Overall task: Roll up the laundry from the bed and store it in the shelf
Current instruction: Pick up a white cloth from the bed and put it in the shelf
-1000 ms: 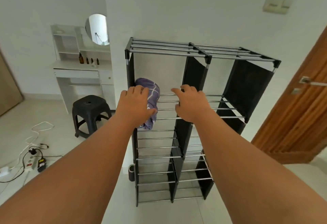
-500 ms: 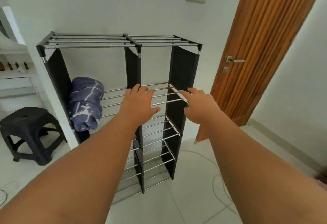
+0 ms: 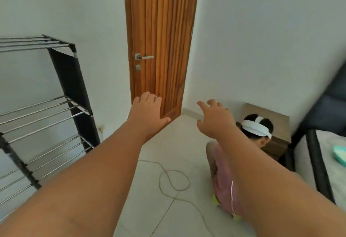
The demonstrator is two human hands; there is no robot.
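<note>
While both arms reach out in front, the left hand (image 3: 148, 114) and the right hand (image 3: 213, 118) hang in the air with their fingers spread wide, and neither one holds anything. The shelf (image 3: 61, 94) stands off to the left, well apart from the left hand, against the white wall. It has shiny thin metal bars laid side by side like ladders, black fabric sides and black corner pieces, and the bars that show have nothing on them. The bed (image 3: 322, 154) is at the far right edge, beside the right arm, with a dark frame and a pale, soft-looking top. A small blue-green thing (image 3: 339, 153) lies on it, too blurry to tell what it is. Straight ahead is a shut door (image 3: 161, 40) made of brown wood with long up-and-down grooves and a silver handle (image 3: 144, 57). The floor (image 3: 168, 143) is smooth pale tile, and a thin grey cord (image 3: 174, 180) loops across it between the arms. A second person (image 3: 256, 130) crouches low on the floor under the right arm, next to a brown wooden box (image 3: 277, 143) and the bed, with a white band around the head. The floor between the shelf and that person is open.
</note>
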